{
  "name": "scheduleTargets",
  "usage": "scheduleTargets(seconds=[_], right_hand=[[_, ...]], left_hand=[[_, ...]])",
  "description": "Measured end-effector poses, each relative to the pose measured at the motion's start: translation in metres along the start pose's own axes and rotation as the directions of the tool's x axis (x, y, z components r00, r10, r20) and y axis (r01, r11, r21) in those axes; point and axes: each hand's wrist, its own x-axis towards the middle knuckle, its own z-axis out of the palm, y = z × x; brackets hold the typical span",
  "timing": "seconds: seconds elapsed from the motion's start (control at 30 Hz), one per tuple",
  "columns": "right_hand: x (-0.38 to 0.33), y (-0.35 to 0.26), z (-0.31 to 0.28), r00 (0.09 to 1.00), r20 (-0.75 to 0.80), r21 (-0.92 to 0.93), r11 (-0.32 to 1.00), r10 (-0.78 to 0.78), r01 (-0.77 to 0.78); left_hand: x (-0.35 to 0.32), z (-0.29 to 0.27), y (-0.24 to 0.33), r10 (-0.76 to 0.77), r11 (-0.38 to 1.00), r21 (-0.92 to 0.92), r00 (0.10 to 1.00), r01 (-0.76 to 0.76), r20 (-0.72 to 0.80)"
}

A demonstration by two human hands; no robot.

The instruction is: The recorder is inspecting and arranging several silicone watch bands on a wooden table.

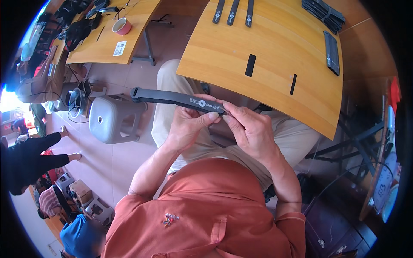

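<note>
A dark grey hook-and-loop strap (167,97) with pale lettering and a slotted loop at its left end is held over my lap. My left hand (189,122) grips it near its right end, thumb on the front and fingers behind. At that same end, the thumb and forefinger of my right hand (250,129) pinch the tip. The strap's free part points left, past my knee. On the wooden table (266,38) ahead lie three similar straps (233,13) side by side. A stack of straps (331,53) rests by its right edge.
A bundle of dark straps (325,15) lies at the table's far right corner. Two black strips (250,65) mark the tabletop near me. A grey plastic stool (114,118) stands to my left. Another table (107,38) with a pink cup (121,26) is farther left; other people sit nearby.
</note>
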Motion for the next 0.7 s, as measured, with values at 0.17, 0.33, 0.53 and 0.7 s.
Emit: scheduleTargets(seconds=[0.17,0.33,0.53,0.7], right_hand=[[-0.003,-0.001,-0.001,1.000,0.010,-0.044,0.999,-0.015,0.015],[-0.002,-0.004,-0.005,0.997,0.066,-0.164,0.985,-0.035,0.046],[-0.004,-0.006,-0.010,0.994,0.099,-0.256,0.964,-0.047,0.071],[-0.005,-0.005,-0.008,0.994,0.101,-0.310,0.948,-0.041,0.070]], left_hand=[[-0.003,0.000,0.001,0.000,0.999,0.041,1.000,0.000,-0.007],[-0.002,0.004,0.003,-0.015,0.998,0.064,0.999,0.017,-0.037],[-0.002,0.001,0.001,-0.077,0.997,0.001,0.991,0.077,-0.112],[-0.002,0.006,0.001,-0.078,0.997,-0.001,0.990,0.078,-0.114]])
